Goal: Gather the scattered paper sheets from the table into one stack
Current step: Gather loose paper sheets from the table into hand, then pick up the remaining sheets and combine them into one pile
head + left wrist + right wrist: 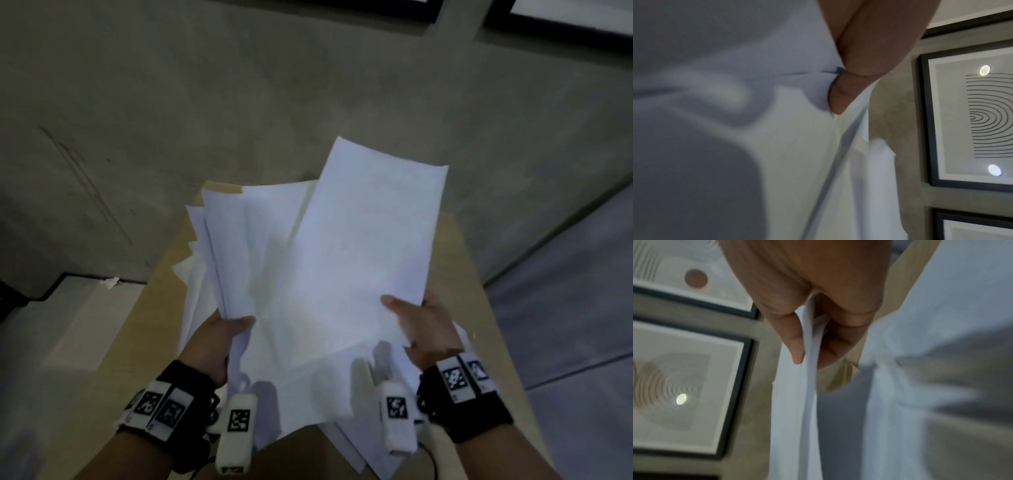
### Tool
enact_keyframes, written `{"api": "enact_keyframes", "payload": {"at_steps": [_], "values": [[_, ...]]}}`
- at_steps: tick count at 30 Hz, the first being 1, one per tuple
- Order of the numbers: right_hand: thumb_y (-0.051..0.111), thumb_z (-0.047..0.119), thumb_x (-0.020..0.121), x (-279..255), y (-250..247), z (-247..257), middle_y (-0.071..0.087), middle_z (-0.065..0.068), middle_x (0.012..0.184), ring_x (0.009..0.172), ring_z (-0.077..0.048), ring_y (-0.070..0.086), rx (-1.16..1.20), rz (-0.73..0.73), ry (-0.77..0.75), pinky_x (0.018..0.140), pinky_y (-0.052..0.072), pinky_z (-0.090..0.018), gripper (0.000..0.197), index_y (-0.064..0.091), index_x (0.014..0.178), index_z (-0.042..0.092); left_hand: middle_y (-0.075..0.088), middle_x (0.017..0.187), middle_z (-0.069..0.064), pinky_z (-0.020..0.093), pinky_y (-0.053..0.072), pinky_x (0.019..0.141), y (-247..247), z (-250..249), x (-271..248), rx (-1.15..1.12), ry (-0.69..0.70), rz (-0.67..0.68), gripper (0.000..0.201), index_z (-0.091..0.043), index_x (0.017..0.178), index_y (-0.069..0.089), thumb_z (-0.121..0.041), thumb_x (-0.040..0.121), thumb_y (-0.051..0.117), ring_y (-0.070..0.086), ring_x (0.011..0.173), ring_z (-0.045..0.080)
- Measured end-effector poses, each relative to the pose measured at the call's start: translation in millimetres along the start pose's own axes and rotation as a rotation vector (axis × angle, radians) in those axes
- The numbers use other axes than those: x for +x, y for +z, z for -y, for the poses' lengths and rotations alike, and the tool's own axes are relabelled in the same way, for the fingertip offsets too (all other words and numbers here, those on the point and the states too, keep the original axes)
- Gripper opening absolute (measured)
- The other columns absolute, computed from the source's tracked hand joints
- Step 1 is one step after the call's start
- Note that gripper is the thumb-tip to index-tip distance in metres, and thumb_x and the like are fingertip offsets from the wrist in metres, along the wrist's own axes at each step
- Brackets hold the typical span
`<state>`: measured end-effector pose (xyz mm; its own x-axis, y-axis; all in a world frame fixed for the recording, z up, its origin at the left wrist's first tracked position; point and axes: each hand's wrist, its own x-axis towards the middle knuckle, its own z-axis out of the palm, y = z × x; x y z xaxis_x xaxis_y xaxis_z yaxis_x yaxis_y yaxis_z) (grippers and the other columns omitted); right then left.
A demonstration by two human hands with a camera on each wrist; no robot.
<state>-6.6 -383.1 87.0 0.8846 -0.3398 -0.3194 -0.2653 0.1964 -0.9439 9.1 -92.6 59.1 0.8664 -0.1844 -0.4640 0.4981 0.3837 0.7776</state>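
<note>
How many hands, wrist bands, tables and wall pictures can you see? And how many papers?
Hands: 2, left hand and right hand
Wrist bands: 2
Tables: 1
Framed pictures: 2 in the left wrist view
Paper sheets: many, overlapping, cannot be counted
Total without sheets: 7

I see my left hand point(219, 337) raised in front of me, thumb on top and fingers curled below in a pinch. My right hand point(423, 329) pinches the same way, and both wrists carry black bands.
</note>
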Motion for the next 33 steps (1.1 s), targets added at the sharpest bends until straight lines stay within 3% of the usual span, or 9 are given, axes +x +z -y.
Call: {"api": "enact_keyframes", "payload": {"at_steps": [3,5,10,14,17,19,23,27,33], "values": [[0.077,0.006,0.068,-8,5,-34,0.074,-0.007,0.105,0.094,-0.025,0.070,-0.257,0.081,0.001,0.083,0.057,-0.045,0.038,0.069,0.104,0.016,0.073,0.101,0.021,0.040,0.060,0.067,7,-4,1,-0.038,0.012,0.055,0.048,-0.004,0.113,0.063,-0.008,0.066,0.073,0.071,0.084,0.034],[0.083,0.028,0.055,-11,3,-45,0.073,-0.002,0.105,0.097,-0.023,0.068,-0.440,0.143,-0.004,0.088,0.054,-0.050,0.058,0.064,0.109,0.020,0.071,0.104,0.023,0.041,0.060,0.070,9,-7,2,0.006,0.039,0.047,0.038,-0.004,0.109,0.065,-0.005,0.070,0.062,0.070,0.085,0.035],[0.080,0.050,0.064,-14,-3,-21,0.070,0.007,0.109,0.096,-0.012,0.067,-0.482,0.197,-0.008,0.078,0.056,-0.031,0.063,0.056,0.119,0.029,0.073,0.095,0.020,0.037,0.060,0.066,9,-15,-1,0.164,0.054,-0.016,0.027,-0.003,0.101,0.067,0.006,0.087,0.046,0.071,0.073,0.031],[0.089,0.044,0.048,1,-11,-5,0.069,-0.003,0.120,0.107,-0.021,0.067,-0.134,0.358,0.146,0.089,0.053,-0.040,0.090,0.053,0.128,0.023,0.075,0.074,0.011,0.033,0.059,0.058,11,-15,-1,0.224,0.022,0.003,0.033,-0.003,0.099,0.066,0.011,0.089,0.038,0.069,0.064,0.026],[0.094,0.039,0.034,4,-10,-12,0.074,-0.002,0.107,0.099,-0.018,0.070,-0.138,0.462,0.217,0.076,0.058,-0.031,0.090,0.062,0.115,0.017,0.075,0.077,0.010,0.029,0.057,0.060,21,-11,0,0.295,-0.010,0.087,0.032,0.001,0.104,0.066,0.011,0.088,0.041,0.070,0.068,0.023],[0.094,0.035,0.029,7,-15,-21,0.076,-0.002,0.099,0.091,-0.017,0.072,-0.201,0.424,0.254,0.068,0.058,-0.025,0.087,0.065,0.108,0.014,0.076,0.084,0.010,0.032,0.057,0.069,28,-7,1,0.315,-0.019,0.141,0.029,-0.004,0.098,0.070,0.009,0.086,0.045,0.071,0.078,0.025],[0.093,0.025,0.035,19,-40,-18,0.073,-0.021,0.102,0.095,-0.039,0.068,-0.135,0.174,0.246,0.088,0.052,-0.051,0.082,0.066,0.109,0.001,0.072,0.108,0.012,0.039,0.052,0.089,25,2,11,0.318,-0.071,0.187,0.030,-0.016,0.109,0.069,-0.032,0.089,0.055,0.067,0.099,0.032],[0.063,0.002,0.083,34,-73,8,0.066,-0.003,0.049,0.043,-0.017,0.064,-0.086,-0.059,0.183,0.043,0.051,-0.022,0.008,0.059,0.076,0.004,0.064,0.112,0.019,0.031,0.045,0.071,-10,9,36,0.736,-0.070,-0.049,0.024,-0.013,0.104,0.061,-0.033,0.093,0.052,0.056,0.081,0.022],[0.060,0.004,0.086,62,-102,19,0.053,-0.002,0.037,0.030,-0.013,0.052,-0.109,-0.211,0.198,0.037,0.044,-0.018,0.027,0.049,0.062,0.008,0.034,0.140,0.017,0.047,0.038,0.101,-70,12,68,1.459,-0.171,-0.560,0.076,-0.020,0.141,0.029,-0.051,0.079,0.060,0.036,0.126,0.040]]}}
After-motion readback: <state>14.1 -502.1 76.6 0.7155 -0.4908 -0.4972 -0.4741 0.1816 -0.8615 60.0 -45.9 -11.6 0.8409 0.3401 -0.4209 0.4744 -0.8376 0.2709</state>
